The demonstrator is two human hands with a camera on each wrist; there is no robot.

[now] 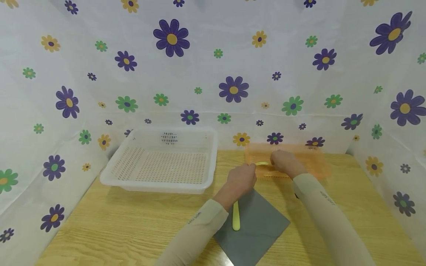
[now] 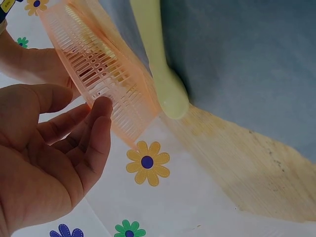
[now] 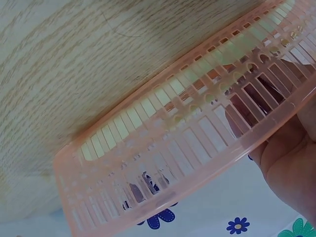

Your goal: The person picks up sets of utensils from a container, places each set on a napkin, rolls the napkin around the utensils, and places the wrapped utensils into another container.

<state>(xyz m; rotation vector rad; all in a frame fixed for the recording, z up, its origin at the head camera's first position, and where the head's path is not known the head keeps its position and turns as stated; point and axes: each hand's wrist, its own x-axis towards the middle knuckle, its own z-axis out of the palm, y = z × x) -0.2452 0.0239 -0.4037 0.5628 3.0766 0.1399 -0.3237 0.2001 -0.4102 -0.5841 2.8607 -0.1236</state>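
A pale yellow handle with a rounded end (image 1: 236, 218) lies on the grey square mat (image 1: 263, 223); my left wrist hides its far part. My left hand (image 1: 241, 180) hovers at the near left corner of the orange slotted basket (image 1: 319, 162). In the left wrist view its fingers (image 2: 98, 133) are loosely bent, fingertips right at the basket rim, with nothing between them and the thumb. Inside the basket lies a long, slim pale yellow utensil (image 3: 123, 126). My right hand (image 1: 286, 162) reaches into the basket beside it; I cannot tell whether it grips the utensil.
A large white perforated basket (image 1: 214, 162) stands at the back left of the wooden table (image 1: 133, 225). White sheeting with printed flowers (image 1: 199, 74) hangs behind the table and along both sides.
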